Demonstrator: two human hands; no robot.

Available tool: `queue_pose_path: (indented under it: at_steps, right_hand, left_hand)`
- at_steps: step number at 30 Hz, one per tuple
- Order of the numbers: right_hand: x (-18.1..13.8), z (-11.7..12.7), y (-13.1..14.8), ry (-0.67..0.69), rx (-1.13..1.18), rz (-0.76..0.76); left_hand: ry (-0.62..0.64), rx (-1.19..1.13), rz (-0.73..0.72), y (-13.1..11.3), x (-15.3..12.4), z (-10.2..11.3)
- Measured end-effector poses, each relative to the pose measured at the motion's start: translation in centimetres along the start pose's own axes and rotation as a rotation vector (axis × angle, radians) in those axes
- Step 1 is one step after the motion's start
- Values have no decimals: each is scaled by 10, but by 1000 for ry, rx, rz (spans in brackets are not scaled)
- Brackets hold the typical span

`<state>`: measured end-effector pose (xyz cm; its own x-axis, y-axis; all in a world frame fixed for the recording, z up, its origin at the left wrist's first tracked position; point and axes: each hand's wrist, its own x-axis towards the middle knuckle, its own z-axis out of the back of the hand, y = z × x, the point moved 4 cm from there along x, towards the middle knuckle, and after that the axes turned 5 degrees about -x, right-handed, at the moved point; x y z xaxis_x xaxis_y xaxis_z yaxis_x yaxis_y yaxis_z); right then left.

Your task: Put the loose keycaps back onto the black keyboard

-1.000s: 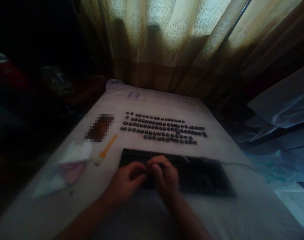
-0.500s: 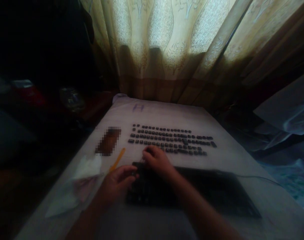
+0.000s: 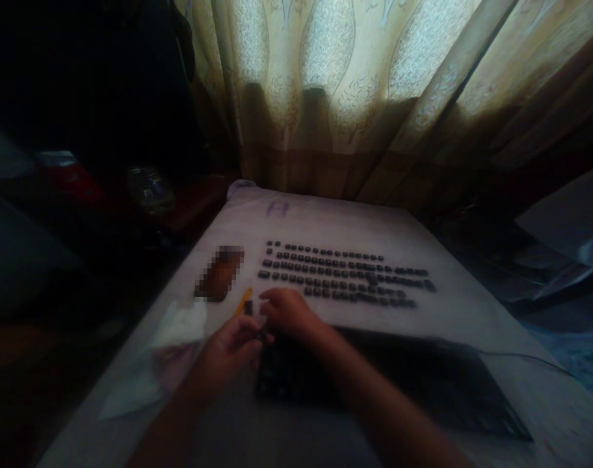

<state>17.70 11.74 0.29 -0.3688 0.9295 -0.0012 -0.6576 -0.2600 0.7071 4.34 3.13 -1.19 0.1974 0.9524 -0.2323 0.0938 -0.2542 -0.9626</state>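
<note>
A small dark piece that looks like a keycap shows at the fingers of my left hand, which is closed at the keyboard's left end. My right hand is just above and beside it, fingers curled in towards the left hand. What its fingertips hold, if anything, is blurred. Under my right forearm lies the black keyboard base, partly covered by the arm. Beyond the hands, loose black keycaps lie in several rows on the white cloth.
A yellow stick-like tool lies left of the hands. Farther left are a pixelated brown object and a crumpled pale bag or cloth. The keyboard's cable runs right across the covered table. A curtain hangs behind.
My right hand has moved left, away from the keycap rows and towards my left hand. A dark keycap-like piece now shows above the left fingers. The view has shifted slightly.
</note>
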Motion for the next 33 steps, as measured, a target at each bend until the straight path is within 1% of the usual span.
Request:
queue_pose_path:
  at_steps: [3, 5, 6, 8, 11, 16, 20, 22, 24, 26, 29, 31, 33]
  right_hand:
    - [-35, 23, -2, -22, 53, 78]
    - [-65, 35, -1, -87, 149, 284]
    - [-79, 37, -2, -103, 173, 336]
    - [-104, 36, -6, -165, 165, 388]
    - [-127, 27, -11, -240, 143, 369]
    - [-141, 17, -13, -363, 107, 336]
    - [-146, 19, -19, -400, 104, 325]
    - [-150, 24, -28, -420, 84, 284]
    - [-155, 32, -40, -436, 39, 225]
    - [-159, 41, -51, -434, -11, 160]
    - [-163, 47, -63, -368, -87, 71]
    - [-163, 44, -64, -288, -124, 37]
    - [-161, 36, -63, -204, -144, 11]
  left_hand:
    - [16, -18, 45, 2, 0, -4]
    - [44, -21, 65, 5, 0, -10]
    - [63, -20, 72, 7, 0, -14]
    - [106, -15, 86, 12, -1, -22]
    - [154, -3, 100, 18, -3, -34]
    - [203, 32, 116, 23, -6, -50]
    - [246, 77, 130, 22, -8, -53]
    - [225, 141, 111, 20, -8, -50]
    - [162, 243, 46, 17, -7, -42]
    - [80, 368, -68, 13, -6, -34]
    - [7, 547, -321, 6, -5, -27]
    - [30, 660, -532, 2, -7, -29]
    - [102, 775, -713, 1, -12, -36]
